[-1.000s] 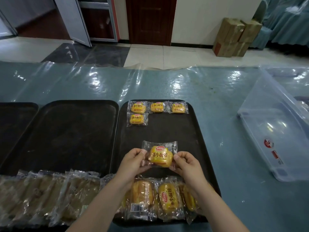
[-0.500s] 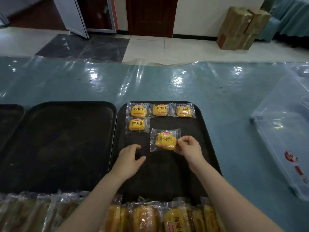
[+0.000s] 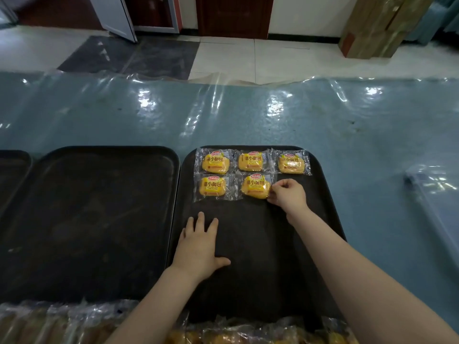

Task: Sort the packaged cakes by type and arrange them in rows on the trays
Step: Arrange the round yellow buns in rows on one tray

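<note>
Cake [image 3: 255,186] now beside second-row neighbour [image 3: 211,186].

Blue-green table surface [image 3: 248,120] under wrinkled clear plastic sheeting, glare patches across it. Beyond: pale tiled floor [image 3: 273,58] with a dark grey mat [image 3: 129,55]. White wall [image 3: 305,13], dark brown wooden door [image 3: 233,16], stacked brown cardboard boxes [image 3: 375,26] at right. Grey open door panel [image 3: 111,13] at left.
</note>
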Demonstrator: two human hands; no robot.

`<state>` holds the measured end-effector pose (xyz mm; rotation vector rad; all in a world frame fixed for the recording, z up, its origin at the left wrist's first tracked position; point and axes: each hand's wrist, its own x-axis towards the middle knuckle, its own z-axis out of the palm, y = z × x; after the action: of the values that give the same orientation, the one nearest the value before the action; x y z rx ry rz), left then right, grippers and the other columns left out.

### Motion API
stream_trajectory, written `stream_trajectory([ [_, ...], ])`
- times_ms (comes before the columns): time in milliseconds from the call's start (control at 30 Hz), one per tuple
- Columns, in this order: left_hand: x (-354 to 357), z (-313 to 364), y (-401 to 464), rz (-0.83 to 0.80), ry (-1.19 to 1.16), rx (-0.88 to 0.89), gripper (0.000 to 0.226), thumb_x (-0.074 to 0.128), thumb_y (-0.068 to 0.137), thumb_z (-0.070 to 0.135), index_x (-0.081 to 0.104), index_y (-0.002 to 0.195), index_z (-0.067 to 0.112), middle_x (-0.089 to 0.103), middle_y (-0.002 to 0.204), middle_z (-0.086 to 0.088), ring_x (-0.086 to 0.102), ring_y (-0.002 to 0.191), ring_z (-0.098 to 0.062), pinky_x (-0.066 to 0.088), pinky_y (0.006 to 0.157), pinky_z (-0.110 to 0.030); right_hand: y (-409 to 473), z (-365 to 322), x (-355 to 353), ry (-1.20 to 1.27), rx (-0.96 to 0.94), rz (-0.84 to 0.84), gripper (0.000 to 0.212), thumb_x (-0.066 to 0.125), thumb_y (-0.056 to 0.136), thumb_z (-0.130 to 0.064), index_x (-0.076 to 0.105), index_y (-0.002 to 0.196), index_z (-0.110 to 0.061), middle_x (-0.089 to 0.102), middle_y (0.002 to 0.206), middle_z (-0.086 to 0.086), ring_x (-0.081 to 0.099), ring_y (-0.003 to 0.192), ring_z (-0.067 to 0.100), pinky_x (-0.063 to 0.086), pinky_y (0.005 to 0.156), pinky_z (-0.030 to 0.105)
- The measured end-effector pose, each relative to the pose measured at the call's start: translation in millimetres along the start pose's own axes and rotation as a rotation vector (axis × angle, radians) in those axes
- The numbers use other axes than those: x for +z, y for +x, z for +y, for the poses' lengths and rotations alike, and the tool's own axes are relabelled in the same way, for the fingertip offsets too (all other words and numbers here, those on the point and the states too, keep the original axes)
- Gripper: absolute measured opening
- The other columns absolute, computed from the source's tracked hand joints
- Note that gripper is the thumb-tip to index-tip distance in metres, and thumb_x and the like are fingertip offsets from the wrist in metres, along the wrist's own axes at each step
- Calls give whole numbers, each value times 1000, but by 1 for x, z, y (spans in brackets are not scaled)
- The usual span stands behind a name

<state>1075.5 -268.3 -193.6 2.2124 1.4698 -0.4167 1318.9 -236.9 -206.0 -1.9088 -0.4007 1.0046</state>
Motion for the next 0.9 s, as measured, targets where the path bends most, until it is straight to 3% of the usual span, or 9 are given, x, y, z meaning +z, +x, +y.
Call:
stream_trajectory([
  [233, 1, 1, 3, -3, 7, -7, 107, 70, 80, 59, 3, 158, 28, -7, 165, -9, -2, 152, -33, 15, 122, -47, 1, 2, -3, -195, -101, 31, 5, 60, 95, -15, 64, 98, -14, 70, 92, 7, 70, 77, 18, 62, 73, 35],
  [433, 2, -2, -1, -6, -2, 8, 106, 67, 82, 61, 1, 158, 28, -10, 165, -8, -6, 152, -32, 11, 122, -46, -15, -1, -15, -383, -241, 74, 31, 61, 94, -21, 59, 124, -13, 63, 113, 0, 57, 101, 15, 46, 84, 28],
  [600, 4, -7, -9, 14, -31, 22, 100, 62, 85, 63, 2, 158, 30, -10, 165, -5, -7, 152, -29, 9, 123, -44, -44, 3, -30, -398, -248, 41, 30, 61, 94, -18, 59, 124, -14, 62, 115, 1, 55, 100, 13, 45, 83, 27],
  [767, 1, -9, -21, -2, -62, 36, 79, 60, 93, 48, 18, 157, 27, 4, 166, -3, 7, 152, -27, 23, 121, -43, -84, 12, -49, -387, -254, -3, 25, 60, 95, -16, 59, 120, -16, 59, 108, -4, 56, 98, 13, 45, 82, 26],
  [900, -3, -7, -42, -15, -97, 69, 56, 58, 95, 41, 43, 146, 24, 30, 159, 0, 36, 141, -22, 38, 112, -39, -117, 29, -63, -419, -248, -61, 22, 59, 95, -17, 60, 117, -19, 60, 109, -5, 57, 103, 13, 47, 86, 27],
])
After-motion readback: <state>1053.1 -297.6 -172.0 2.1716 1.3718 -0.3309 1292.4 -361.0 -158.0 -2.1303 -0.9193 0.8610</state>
